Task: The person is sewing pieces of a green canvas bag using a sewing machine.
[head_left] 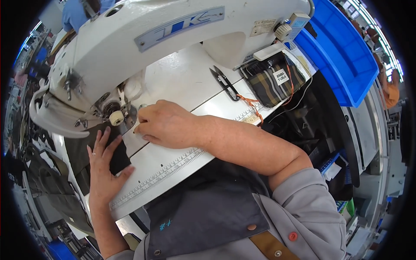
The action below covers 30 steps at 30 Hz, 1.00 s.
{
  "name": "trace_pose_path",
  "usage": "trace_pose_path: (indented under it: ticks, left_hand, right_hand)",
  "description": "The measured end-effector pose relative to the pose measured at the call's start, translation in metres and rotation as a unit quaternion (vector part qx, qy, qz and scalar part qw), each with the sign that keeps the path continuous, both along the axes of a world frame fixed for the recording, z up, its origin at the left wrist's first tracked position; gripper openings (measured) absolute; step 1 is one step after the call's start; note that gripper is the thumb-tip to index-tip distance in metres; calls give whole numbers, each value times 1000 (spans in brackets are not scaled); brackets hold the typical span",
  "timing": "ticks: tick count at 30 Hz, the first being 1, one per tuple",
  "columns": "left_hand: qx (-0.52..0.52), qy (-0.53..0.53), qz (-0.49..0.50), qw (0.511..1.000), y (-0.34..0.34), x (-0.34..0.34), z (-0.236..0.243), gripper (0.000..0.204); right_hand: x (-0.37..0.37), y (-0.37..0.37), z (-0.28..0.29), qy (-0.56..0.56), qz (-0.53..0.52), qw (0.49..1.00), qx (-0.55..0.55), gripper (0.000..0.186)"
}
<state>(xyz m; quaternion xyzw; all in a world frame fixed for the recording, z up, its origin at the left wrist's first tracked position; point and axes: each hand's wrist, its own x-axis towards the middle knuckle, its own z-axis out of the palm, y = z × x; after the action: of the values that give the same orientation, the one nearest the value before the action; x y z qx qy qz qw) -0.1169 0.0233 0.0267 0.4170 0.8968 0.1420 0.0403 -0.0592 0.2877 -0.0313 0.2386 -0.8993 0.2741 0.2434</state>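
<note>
My left hand [106, 169] lies with fingers spread on a dark piece of fabric [119, 154] left of the needle area of a white sewing machine [99, 52]. My right hand [162, 123] is beside the presser foot [128, 115], fingers bent and pressed together at the plate; what they grip, if anything, is hidden. The white machine bed [147, 164] has a ruler strip along its front edge. Black thread snips [223, 82] with an orange cord lie behind my right wrist.
A plaid pouch [260, 89] with wires sits at the bed's right end, before a large blue plastic bin [346, 73]. Dark olive fabric pieces [47, 182] are piled at left. A person in orange [391, 95] is at far right; another in blue [71, 15] is behind the machine.
</note>
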Motion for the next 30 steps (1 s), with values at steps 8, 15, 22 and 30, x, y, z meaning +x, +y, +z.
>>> trace_pose_path:
  ticks: [8,15,22,30]
  left_hand:
    - [-6,-55,-60,997,-33,73,10,97]
    - [-13,20,32,999,-82,100,-1,92]
    - [54,50,45,996,-98,99,-17,69]
    - [63,61,60,994,-106,101,-27,61]
  right_hand:
    - [9,14,17,-37,-1,999,-12,15]
    - [3,10,15,-32,2,999,-10,14]
    - [3,10,11,-12,8,999,-32,10]
    - [2,8,12,-16,36,999,-33,7]
